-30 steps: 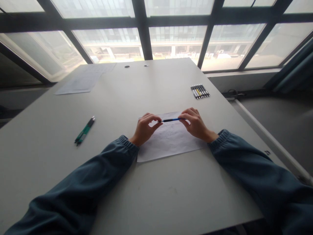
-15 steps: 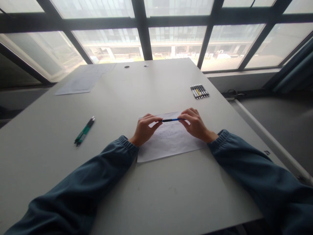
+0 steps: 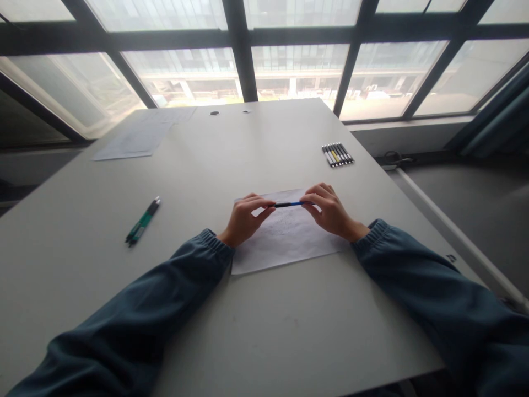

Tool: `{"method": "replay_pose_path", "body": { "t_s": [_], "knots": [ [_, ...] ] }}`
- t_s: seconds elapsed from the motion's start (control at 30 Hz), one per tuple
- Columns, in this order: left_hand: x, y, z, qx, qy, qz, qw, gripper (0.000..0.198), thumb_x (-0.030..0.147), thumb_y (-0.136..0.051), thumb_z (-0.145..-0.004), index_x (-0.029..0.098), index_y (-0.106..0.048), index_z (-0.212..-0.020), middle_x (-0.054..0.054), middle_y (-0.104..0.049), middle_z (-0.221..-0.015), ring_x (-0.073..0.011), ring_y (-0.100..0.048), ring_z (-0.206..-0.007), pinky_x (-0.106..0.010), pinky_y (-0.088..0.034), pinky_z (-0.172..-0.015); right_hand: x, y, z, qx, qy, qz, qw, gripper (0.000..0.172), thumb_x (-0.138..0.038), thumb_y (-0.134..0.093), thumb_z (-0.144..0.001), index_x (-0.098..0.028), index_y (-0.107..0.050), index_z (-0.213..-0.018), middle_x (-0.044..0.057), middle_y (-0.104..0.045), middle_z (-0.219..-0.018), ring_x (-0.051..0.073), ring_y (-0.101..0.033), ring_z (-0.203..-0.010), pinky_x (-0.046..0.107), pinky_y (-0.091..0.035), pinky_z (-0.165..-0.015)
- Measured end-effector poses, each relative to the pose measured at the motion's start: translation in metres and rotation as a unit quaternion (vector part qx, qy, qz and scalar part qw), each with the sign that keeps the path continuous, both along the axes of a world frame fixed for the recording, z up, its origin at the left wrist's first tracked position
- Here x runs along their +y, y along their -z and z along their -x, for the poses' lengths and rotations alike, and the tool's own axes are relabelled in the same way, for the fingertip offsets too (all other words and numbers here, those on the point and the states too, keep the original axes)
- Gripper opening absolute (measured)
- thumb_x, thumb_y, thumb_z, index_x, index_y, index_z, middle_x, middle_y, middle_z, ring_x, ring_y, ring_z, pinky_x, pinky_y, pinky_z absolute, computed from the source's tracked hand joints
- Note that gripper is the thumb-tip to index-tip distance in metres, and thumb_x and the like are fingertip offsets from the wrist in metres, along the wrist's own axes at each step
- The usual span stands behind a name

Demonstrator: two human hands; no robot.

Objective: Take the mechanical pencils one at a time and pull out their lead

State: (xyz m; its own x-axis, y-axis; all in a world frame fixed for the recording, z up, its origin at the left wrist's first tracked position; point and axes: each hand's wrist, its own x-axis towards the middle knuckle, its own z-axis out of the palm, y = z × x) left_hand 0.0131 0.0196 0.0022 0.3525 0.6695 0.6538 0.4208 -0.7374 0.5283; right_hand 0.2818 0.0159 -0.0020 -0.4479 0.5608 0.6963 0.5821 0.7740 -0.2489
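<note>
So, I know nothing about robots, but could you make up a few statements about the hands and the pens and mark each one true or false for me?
1. The left hand and right hand both hold a slim blue-and-black pen. True.
2. The green-and-black pens lie to the right of the white paper sheet. False: they lie to its left.
3. The white paper sheet is partly hidden by the hands. True.
4. The right hand is touching the row of black, white and yellow pens. False: that row lies apart, farther off toward the windows.
5. The blue end of the held pen is at the left hand. False: the blue end is at the right hand.
</note>
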Motion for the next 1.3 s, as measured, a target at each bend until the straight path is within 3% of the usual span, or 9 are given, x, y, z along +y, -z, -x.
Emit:
{"method": "replay_pose_path", "body": {
  "t_s": [0.3, 0.57, 0.87, 0.93, 1.07, 1.17, 1.3],
  "knots": [
    [-0.0013, -0.0009, 0.0, 0.0, 0.006, -0.006, 1.0, 0.013, 0.029, -0.072, -0.09, 0.022, -0.077, -0.099, -0.005, -0.076, -0.087, -0.0151, -0.065, -0.077, -0.029, -0.056, -0.072, 0.0, 0.0018, -0.001, -0.023, -0.037, 0.082, 0.996, 0.015, -0.02, -0.048, -0.102, -0.022, -0.061, -0.109, 0.008, -0.066, -0.101, 0.02, -0.06, -0.086, 0.034, -0.047, -0.078],
    [-0.002, -0.0032, -0.0012, 0.005, -0.003, -0.011, 1.0, 0.013, 0.03, -0.072, -0.09, 0.022, -0.078, -0.098, -0.005, -0.077, -0.087, -0.0163, -0.066, -0.078, -0.031, -0.057, -0.074, 0.0015, 0.0049, -0.0003, -0.023, -0.049, 0.07, 0.996, 0.015, -0.026, -0.056, -0.1, -0.022, -0.063, -0.112, 0.008, -0.069, -0.099, 0.022, -0.063, -0.088, 0.035, -0.049, -0.082],
    [-0.0024, -0.004, -0.0006, -0.002, 0.029, -0.001, 1.0, 0.014, 0.028, -0.07, -0.091, 0.021, -0.076, -0.102, -0.007, -0.077, -0.096, -0.0171, -0.07, -0.086, -0.032, -0.058, -0.08, 0.0019, 0.0071, 0.0002, -0.039, -0.045, 0.066, 0.996, 0.016, -0.025, -0.052, -0.102, -0.019, -0.067, -0.104, 0.009, -0.074, -0.095, 0.021, -0.065, -0.085, 0.035, -0.048, -0.083],
    [-0.0024, -0.0043, -0.0006, 0.004, 0.03, 0.003, 1.0, 0.02, 0.031, -0.072, -0.09, 0.022, -0.074, -0.108, -0.008, -0.077, -0.101, -0.0184, -0.07, -0.092, -0.034, -0.057, -0.084, 0.0016, 0.0065, 0.0007, -0.037, -0.043, 0.066, 0.996, 0.017, -0.026, -0.052, -0.102, -0.019, -0.067, -0.103, 0.008, -0.074, -0.093, 0.021, -0.065, -0.084, 0.035, -0.047, -0.082],
    [-0.0015, -0.0034, 0.0, 0.008, -0.003, 0.028, 1.0, 0.052, 0.043, -0.078, -0.084, 0.022, -0.062, -0.129, -0.009, -0.075, -0.109, -0.0207, -0.069, -0.099, -0.034, -0.054, -0.084, 0.0015, 0.0057, 0.0014, -0.034, -0.039, 0.067, 0.996, 0.018, -0.026, -0.051, -0.102, -0.019, -0.067, -0.102, 0.008, -0.073, -0.091, 0.021, -0.064, -0.083, 0.035, -0.047, -0.081],
    [0.0002, -0.0012, 0.0019, 0.013, -0.052, 0.052, 0.997, 0.036, 0.051, -0.059, -0.096, 0.019, -0.067, -0.107, -0.006, -0.073, -0.091, -0.0177, -0.067, -0.084, -0.03, -0.05, -0.075, 0.0017, 0.0058, 0.0014, -0.035, -0.039, 0.062, 0.997, 0.017, -0.026, -0.052, -0.102, -0.019, -0.067, -0.101, 0.008, -0.073, -0.09, 0.021, -0.063, -0.08, 0.035, -0.047, -0.08],
    [0.0018, 0.0006, 0.0038, 0.057, -0.04, 0.07, 0.995, 0.06, 0.055, -0.035, -0.104, 0.018, -0.061, -0.065, -0.001, -0.062, -0.062, -0.0144, -0.057, -0.062, -0.029, -0.045, -0.068, 0.0013, 0.0054, 0.0015, -0.035, -0.045, 0.06, 0.997, 0.017, -0.026, -0.052, -0.102, -0.019, -0.067, -0.101, 0.008, -0.073, -0.09, 0.021, -0.063, -0.08, 0.035, -0.047, -0.079]
  ]
}}
